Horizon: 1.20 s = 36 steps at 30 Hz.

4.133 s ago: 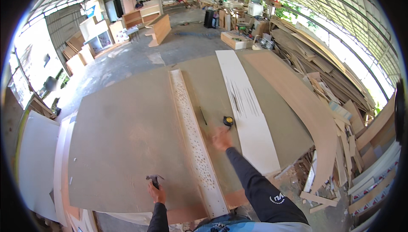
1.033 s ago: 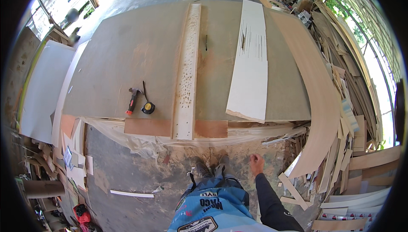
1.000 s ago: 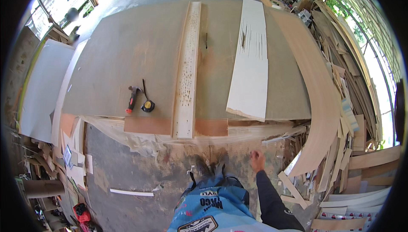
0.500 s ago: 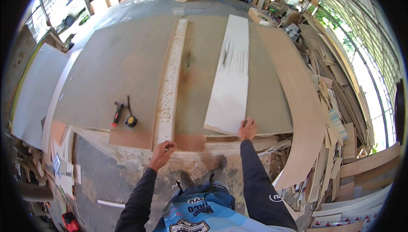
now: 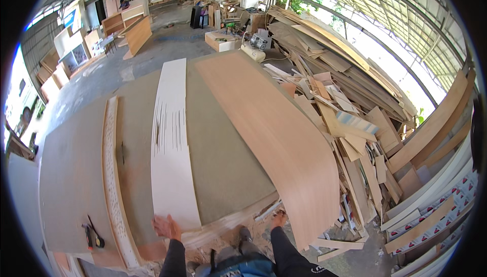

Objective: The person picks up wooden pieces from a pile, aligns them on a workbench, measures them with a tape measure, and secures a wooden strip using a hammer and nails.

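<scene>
My left hand [image 5: 166, 227] lies with fingers spread at the near left corner of a long white board [image 5: 172, 185], touching it. Dark streaks run along the middle of that board. My right hand [image 5: 278, 219] is low beside the near left edge of a wide, light brown veneer sheet [image 5: 274, 145], which droops over the table's near right corner. Its fingers are small and blurred, so I cannot tell whether they grip the sheet. Left of the white board lies a narrow strip [image 5: 112, 175] speckled with dabs, on the large greenish-brown tabletop [image 5: 223, 170].
A hammer [image 5: 88, 237] and a tape measure [image 5: 98, 241] lie at the near left of the tabletop. Scrap wood [image 5: 355, 150] is piled along the right side. A compressor [image 5: 253, 51] stands beyond the far edge, and a wooden cabinet piece [image 5: 137, 36] at the far left.
The view has swung right. My left hand has left the speckled strip's near end for the white board. My right hand has moved from the white board to beside the veneer sheet.
</scene>
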Tool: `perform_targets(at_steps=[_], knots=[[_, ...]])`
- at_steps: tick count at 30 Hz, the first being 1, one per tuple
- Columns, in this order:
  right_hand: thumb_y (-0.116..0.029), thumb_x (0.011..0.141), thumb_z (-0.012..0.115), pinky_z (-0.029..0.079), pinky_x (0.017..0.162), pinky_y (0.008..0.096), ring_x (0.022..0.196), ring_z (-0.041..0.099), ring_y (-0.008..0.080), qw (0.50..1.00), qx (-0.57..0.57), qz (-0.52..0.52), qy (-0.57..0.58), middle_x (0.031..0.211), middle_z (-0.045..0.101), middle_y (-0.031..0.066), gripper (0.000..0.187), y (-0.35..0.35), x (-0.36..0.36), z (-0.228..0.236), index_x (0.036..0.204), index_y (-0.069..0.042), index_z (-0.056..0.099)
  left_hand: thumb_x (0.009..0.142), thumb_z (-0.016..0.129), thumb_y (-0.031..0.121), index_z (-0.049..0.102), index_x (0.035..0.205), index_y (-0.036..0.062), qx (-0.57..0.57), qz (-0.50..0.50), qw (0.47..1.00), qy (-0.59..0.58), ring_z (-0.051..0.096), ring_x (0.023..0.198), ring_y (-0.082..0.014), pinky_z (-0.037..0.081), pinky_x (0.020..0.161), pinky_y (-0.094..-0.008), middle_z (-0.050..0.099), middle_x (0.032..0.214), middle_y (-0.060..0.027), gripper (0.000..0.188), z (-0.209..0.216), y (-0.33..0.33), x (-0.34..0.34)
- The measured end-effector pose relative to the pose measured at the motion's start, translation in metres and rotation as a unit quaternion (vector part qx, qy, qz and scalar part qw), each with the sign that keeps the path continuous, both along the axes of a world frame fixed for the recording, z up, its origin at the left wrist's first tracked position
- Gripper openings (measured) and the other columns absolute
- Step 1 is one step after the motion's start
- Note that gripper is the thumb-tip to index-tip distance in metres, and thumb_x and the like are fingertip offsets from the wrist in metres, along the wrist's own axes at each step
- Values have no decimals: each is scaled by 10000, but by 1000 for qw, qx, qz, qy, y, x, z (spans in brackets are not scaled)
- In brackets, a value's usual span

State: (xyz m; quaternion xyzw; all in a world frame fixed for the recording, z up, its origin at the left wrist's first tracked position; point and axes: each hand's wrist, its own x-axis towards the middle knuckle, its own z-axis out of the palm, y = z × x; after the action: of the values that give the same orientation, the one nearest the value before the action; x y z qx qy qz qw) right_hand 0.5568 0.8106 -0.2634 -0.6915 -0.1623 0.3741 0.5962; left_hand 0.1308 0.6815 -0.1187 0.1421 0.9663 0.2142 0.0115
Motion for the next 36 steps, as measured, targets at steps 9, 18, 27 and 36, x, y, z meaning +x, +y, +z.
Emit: perform_targets(at_steps=[9, 18, 27, 36], knots=[[-282, 973, 483, 460, 816, 466, 891, 603, 354, 852, -168, 39, -494, 1032, 648, 232, 356, 69, 14, 21, 1048, 34, 629, 953, 427, 451, 281, 1492, 90, -132, 38, 988, 68, 197, 1417, -365, 127, 1090, -579, 268, 1522, -221, 665, 10, 2, 13], [-274, 967, 493, 463, 783, 462, 859, 608, 340, 855, -223, -18, -468, 1002, 656, 215, 330, 133, 28, -25, 1009, 20, 638, 953, 393, 500, 306, 1482, 83, -100, 29, 991, 81, 233, 1404, -375, 115, 1107, -560, 274, 1521, -217, 680, 17, -4, 16], [-267, 961, 503, 466, 751, 458, 827, 613, 326, 864, -260, -42, -429, 972, 664, 198, 308, 173, 23, -51, 971, 5, 647, 929, 437, 475, 373, 1449, 61, -48, 13, 992, 115, 267, 1379, -394, 134, 1096, -555, 323, 1478, -242, 668, 18, -13, 21], [-259, 955, 514, 469, 718, 455, 796, 618, 312, 865, -279, -43, -415, 943, 672, 181, 289, 177, 24, -65, 933, -9, 657, 906, 483, 403, 378, 1443, 73, -33, 18, 995, 93, 275, 1367, -398, 139, 1096, -557, 317, 1486, -225, 639, 26, 0, 31]])
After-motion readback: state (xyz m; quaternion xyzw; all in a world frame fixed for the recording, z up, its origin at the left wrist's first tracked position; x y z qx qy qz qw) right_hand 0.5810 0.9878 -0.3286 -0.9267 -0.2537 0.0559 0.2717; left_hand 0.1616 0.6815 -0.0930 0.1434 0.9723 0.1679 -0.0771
